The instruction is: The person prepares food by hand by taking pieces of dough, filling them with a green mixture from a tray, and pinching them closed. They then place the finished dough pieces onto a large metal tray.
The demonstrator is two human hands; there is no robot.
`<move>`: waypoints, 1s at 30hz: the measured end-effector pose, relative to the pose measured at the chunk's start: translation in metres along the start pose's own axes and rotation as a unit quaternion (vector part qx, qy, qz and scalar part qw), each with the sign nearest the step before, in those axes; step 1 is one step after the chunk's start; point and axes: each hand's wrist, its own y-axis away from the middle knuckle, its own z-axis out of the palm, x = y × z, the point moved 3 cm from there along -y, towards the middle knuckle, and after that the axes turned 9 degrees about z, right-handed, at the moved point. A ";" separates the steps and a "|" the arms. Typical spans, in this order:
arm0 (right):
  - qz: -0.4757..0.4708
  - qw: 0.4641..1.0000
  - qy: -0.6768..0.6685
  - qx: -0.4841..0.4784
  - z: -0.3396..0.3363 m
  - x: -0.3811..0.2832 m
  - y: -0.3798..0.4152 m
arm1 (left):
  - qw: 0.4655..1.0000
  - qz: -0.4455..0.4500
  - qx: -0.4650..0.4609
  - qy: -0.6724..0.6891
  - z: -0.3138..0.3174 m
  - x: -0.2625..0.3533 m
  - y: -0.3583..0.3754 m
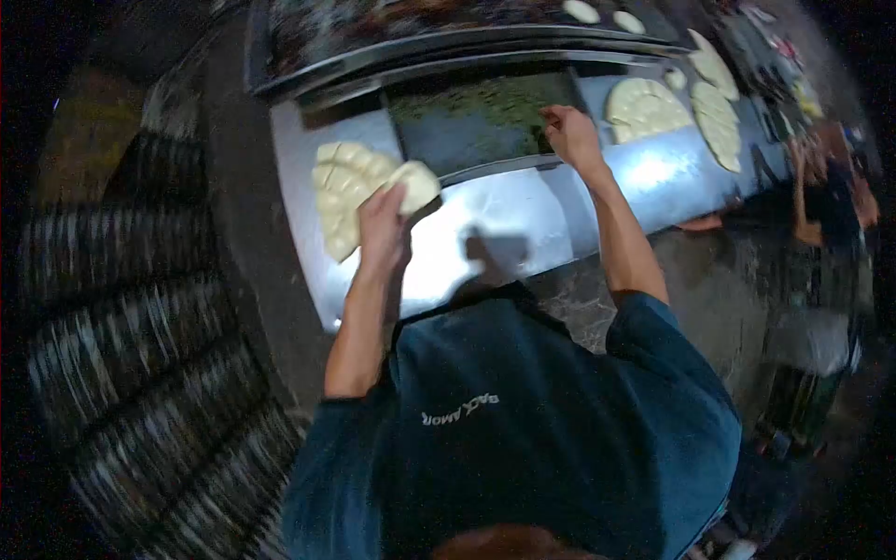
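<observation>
My left hand (381, 229) grips a flat, pale piece of dough (417, 188) between thumb and fingers. It is held at the edge of a batch of similar dough pieces (343, 182) lying close together on the left of the metal counter (457, 243). Over the right end of a dark recessed tray (434, 138), my right hand (572, 136) has its fingers curled and pressed together; whatever they may hold is hidden. Chopped green bits (495, 101) are scattered in that tray. Another batch of dough pieces (646, 110) lies to the right of my right hand.
Long rows of dough (716, 131) and a small dough piece (675, 78) lie farther right. Behind the counter, a raised surface (448, 37) carries pale ovals (581, 11). Blurred, dark ribbed stacks (131, 345) stand at left. Another person (826, 191) is at the far right.
</observation>
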 end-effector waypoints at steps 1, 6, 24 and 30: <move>-0.051 0.996 0.065 0.012 0.008 -0.014 0.002 | 0.999 0.015 -0.004 -0.036 0.011 -0.002 -0.003; 0.011 0.961 0.231 -0.153 0.043 0.001 -0.007 | 0.998 0.024 -0.035 0.045 0.027 0.011 0.002; -0.022 0.904 -0.338 -0.262 0.057 -0.187 0.057 | 0.992 0.075 0.068 0.072 -0.066 0.032 0.055; -0.161 0.949 -0.148 -0.228 0.097 -0.261 0.124 | 0.981 0.142 0.049 0.123 -0.071 0.055 0.079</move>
